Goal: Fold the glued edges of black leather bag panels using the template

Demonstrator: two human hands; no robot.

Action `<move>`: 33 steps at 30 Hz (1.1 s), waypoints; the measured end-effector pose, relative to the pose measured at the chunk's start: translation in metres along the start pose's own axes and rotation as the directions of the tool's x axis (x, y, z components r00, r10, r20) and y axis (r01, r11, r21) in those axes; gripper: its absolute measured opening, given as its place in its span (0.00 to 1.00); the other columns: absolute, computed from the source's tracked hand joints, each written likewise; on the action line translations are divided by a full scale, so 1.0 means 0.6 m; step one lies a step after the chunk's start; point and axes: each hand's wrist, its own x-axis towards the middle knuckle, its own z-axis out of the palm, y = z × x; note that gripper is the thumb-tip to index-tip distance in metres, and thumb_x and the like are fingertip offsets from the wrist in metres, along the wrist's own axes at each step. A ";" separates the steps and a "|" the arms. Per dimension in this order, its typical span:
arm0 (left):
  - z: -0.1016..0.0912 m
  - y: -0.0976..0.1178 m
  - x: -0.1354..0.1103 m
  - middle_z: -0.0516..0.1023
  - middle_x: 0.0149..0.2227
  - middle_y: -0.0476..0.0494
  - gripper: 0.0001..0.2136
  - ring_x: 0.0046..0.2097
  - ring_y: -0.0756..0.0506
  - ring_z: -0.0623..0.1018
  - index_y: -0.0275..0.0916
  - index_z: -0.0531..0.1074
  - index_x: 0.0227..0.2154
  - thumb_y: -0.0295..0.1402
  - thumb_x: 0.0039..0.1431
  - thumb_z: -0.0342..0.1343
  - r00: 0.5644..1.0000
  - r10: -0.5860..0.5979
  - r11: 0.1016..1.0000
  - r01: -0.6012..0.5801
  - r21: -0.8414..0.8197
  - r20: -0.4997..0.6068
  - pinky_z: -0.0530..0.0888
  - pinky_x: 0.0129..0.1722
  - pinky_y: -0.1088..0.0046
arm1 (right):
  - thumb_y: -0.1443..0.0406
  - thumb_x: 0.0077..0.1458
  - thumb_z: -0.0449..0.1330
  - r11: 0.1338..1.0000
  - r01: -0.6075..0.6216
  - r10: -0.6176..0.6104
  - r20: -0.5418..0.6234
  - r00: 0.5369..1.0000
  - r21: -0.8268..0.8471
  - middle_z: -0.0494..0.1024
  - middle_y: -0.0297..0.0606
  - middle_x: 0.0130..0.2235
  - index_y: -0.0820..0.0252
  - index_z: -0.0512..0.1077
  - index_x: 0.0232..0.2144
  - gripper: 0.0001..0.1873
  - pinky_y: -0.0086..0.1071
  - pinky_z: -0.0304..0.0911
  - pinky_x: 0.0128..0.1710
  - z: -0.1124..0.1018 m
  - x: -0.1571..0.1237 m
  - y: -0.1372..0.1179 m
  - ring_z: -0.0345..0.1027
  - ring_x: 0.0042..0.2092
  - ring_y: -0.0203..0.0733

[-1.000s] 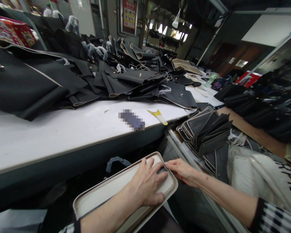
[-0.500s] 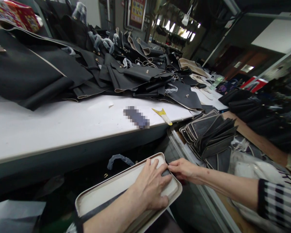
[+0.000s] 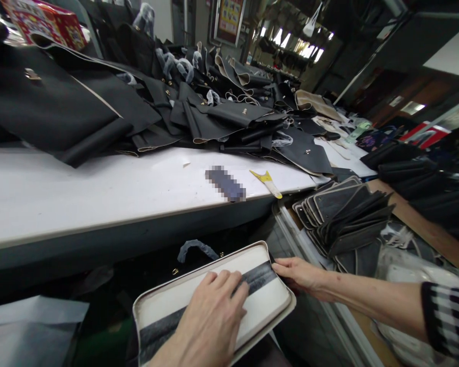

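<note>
A handbag (image 3: 260,295) lies tilted in front of me, its cream panel facing up with a raised rim and a dark strip running lengthwise. Its plastic-wrapped handle (image 3: 197,248) and small gold fittings show behind the far edge. My left hand (image 3: 214,311) rests on the panel, fingers laid out over the dark strip near the middle. At the right end, my right hand (image 3: 296,274) pinches the bag's edge between thumb and fingers. The bag's underside is hidden.
Beyond the bag runs a white table (image 3: 99,199) heaped with black leather pieces (image 3: 229,112). A blurred blue object (image 3: 225,183) and a yellow forked tool (image 3: 266,183) lie near its front edge. Dark panels (image 3: 344,209) are stacked at right. White sheeting (image 3: 34,326) sits lower left.
My left hand has slid leftward along the panel, away from the right end, uncovering more of the dark strip. My right hand keeps its pinch on the edge. The whole view has shifted slightly.
</note>
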 end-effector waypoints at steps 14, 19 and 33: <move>0.034 0.003 0.020 0.70 0.53 0.44 0.06 0.49 0.39 0.72 0.43 0.67 0.44 0.32 0.65 0.50 0.974 -0.173 0.971 0.194 0.137 -0.149 0.73 0.45 0.57 | 0.58 0.60 0.54 0.563 0.536 -0.803 -0.263 0.535 -0.629 0.66 0.42 0.59 0.56 0.66 0.58 0.24 0.43 0.53 0.62 0.026 0.029 0.043 0.57 0.61 0.47; 0.044 0.006 0.032 0.72 0.45 0.44 0.06 0.45 0.40 0.72 0.40 0.68 0.42 0.30 0.65 0.49 0.970 -0.162 0.965 0.194 0.179 -0.180 0.74 0.44 0.58 | 0.70 0.64 0.48 -0.017 0.478 -0.884 0.237 0.403 -0.878 0.74 0.42 0.43 0.58 0.72 0.47 0.16 0.44 0.57 0.51 0.083 -0.006 0.009 0.64 0.48 0.46; 0.032 -0.008 0.097 0.75 0.39 0.44 0.05 0.41 0.42 0.72 0.37 0.71 0.39 0.25 0.61 0.54 0.943 -0.150 0.914 0.246 0.322 -0.296 0.71 0.42 0.60 | 0.63 0.63 0.55 0.188 0.668 -0.889 0.165 0.428 -0.720 0.73 0.41 0.36 0.57 0.78 0.35 0.11 0.38 0.61 0.42 0.037 0.054 -0.078 0.64 0.41 0.44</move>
